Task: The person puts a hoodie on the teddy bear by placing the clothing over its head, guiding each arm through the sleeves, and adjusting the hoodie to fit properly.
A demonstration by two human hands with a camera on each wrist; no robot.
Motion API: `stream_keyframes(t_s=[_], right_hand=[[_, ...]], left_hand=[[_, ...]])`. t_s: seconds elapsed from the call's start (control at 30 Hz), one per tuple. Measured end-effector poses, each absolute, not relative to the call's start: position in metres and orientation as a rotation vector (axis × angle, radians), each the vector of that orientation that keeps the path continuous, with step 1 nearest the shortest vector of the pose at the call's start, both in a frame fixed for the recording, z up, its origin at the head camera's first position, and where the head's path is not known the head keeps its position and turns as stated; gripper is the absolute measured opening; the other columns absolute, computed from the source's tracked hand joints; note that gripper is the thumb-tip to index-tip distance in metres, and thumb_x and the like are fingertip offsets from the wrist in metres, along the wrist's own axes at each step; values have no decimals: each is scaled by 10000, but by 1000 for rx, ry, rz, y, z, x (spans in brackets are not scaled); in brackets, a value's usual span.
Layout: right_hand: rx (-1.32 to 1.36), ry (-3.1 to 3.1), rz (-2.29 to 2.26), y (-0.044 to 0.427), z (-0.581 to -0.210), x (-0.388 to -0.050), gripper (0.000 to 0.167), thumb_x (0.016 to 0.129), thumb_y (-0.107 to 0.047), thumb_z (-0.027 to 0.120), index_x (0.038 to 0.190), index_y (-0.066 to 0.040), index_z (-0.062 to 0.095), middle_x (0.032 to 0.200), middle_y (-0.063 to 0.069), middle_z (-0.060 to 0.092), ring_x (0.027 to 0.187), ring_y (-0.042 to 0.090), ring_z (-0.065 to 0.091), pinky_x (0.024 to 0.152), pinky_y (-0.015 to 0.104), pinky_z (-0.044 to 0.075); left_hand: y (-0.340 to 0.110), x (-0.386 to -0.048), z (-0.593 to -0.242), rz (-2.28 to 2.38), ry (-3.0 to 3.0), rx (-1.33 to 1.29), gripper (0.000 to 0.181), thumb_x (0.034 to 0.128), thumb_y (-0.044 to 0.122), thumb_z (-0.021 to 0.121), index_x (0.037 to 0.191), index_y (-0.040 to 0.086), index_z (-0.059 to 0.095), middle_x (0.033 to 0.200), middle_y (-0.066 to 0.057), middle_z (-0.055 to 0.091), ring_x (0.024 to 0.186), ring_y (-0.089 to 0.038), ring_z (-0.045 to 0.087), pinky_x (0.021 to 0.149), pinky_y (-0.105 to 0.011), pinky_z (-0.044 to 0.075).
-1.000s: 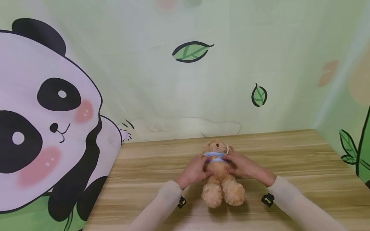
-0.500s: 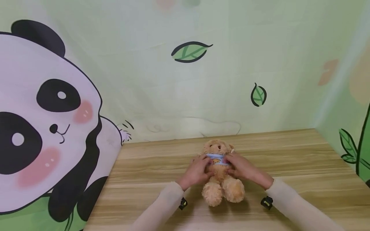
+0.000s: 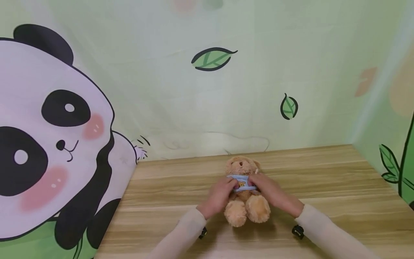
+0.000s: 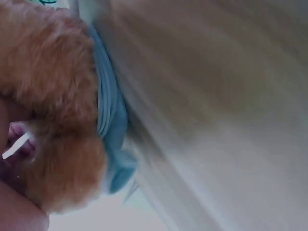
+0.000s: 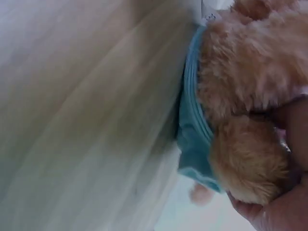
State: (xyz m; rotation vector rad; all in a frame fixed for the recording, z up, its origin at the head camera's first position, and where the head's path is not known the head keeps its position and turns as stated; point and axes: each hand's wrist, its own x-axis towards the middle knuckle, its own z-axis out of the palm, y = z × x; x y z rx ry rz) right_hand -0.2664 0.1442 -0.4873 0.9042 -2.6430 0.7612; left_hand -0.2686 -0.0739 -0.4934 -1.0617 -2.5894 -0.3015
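A light brown plush teddy bear [image 3: 242, 165] in a short blue shirt [image 3: 243, 180] is on the wooden table, its face up and its feet towards me. My left hand [image 3: 220, 198] grips its left-hand side in the head view, and my right hand [image 3: 273, 192] grips the other side. Both thumbs bend in over the shirt front, which bears a small yellow-brown figure. In the left wrist view the bear's furry arm [image 4: 67, 168] lies within the hand's grasp. The right wrist view has the other furry arm [image 5: 248, 159] against the fingers. Most fingertips are hidden.
The wooden table [image 3: 161, 187] reaches back to a pale green printed wall cloth [image 3: 155, 90]. A large panda [image 3: 64, 118] is printed on its left part. Small black wrist devices [image 3: 298, 231] hang below both cream sleeves [image 3: 330, 230].
The thumbs have moved from the bear's belly up onto the shirt. The shirt hem sits lower over the belly, and the bear's feet have come up slightly. Both hands remain at its sides.
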Motion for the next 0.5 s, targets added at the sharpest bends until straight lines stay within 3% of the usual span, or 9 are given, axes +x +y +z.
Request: stream_keyframes(t_s=[0.1, 0.2, 0.37, 0.5], right_hand=[[882, -2632, 709, 153, -486, -264, 171, 852, -173, 752, 956, -147, 618, 922, -10, 628, 818, 151, 579, 693, 331, 484], [816, -2684, 786, 164, -485, -263, 233, 889, -278, 718, 1059, -127, 669, 1039, 47, 674, 906, 226, 641, 756, 390, 519], [737, -2749, 1156, 182, -480, -264, 269, 991, -111, 489, 1145, -73, 707, 1168, 151, 700, 1090, 350, 642, 884, 446, 512], [768, -2767, 1404, 192, -476, -265, 348, 967, 8, 440, 1204, -59, 685, 1273, 196, 647, 1053, 299, 631, 804, 344, 512]], left_hand=[[-79, -266, -487, -320, -2658, -1048, 298, 896, 217, 715, 1154, 171, 575, 1072, 4, 596, 905, -130, 593, 765, -253, 516], [-82, -265, -479, -357, -2706, -1075, 389, 912, 206, 672, 1283, 180, 561, 1166, -12, 561, 981, -143, 561, 812, -266, 507], [-80, -265, -472, -376, -2725, -1152, 420, 905, 173, 628, 1318, 147, 559, 1250, -20, 547, 1096, -150, 536, 922, -283, 500], [-79, -268, -472, -395, -2710, -1176, 376, 958, 283, 613, 1313, 166, 573, 1230, -24, 563, 1078, -148, 549, 909, -291, 504]])
